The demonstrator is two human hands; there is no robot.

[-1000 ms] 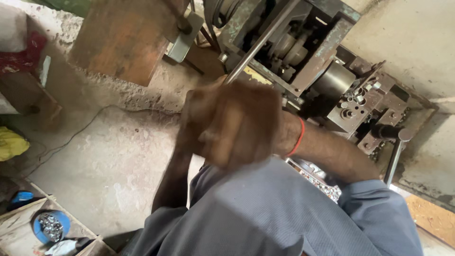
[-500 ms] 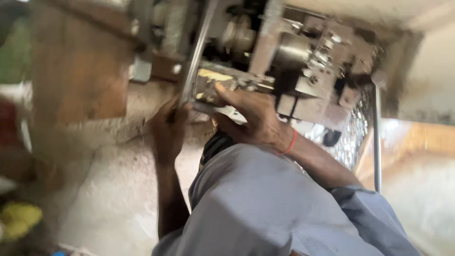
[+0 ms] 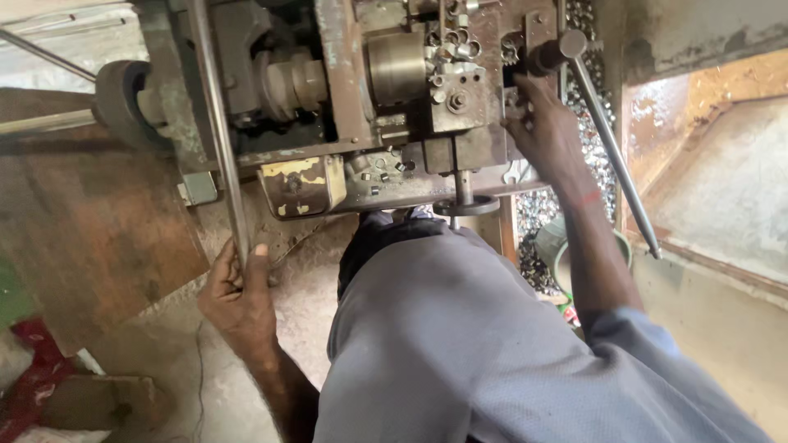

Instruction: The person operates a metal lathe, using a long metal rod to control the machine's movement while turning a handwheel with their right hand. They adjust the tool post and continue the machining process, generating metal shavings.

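Left hand (image 3: 238,299): fingers (image 3: 215,283) clenched round the low end of a long steel rod (image 3: 215,123), thumb laid up along it; the rod runs from the grip up across the front of the machine (image 3: 345,98) toward the top edge of frame. Right hand (image 3: 546,131): reaching into the tooling block (image 3: 455,78) on the machine's right side, just under the knob of a lever handle (image 3: 603,135); fingertips hidden behind the metalwork, so can't tell if they're closed on anything. Rod looks like solid bar: stiff, probably heavy for its thickness, smooth and likely oily, so it could slide through a loose grip. A full wrap near the end, as now, seems right; holding that low gives little control of the far end. Lever handle is also bare steel, slanting down to the right, near the right forearm. Around: small handwheel (image 3: 465,205) sticking out of the machine front just above the grey-clad knee (image 3: 460,328); yellow-flaked bracket (image 3: 302,184) just beside the rod; heap of small shiny metal parts (image 3: 533,217) between machine and right wrist; rubber wheel (image 3: 123,98) on a shaft at left; brown board (image 3: 90,221) left of the rod. In the way: bracket and knee crowd the rod; lever crowds the right arm.
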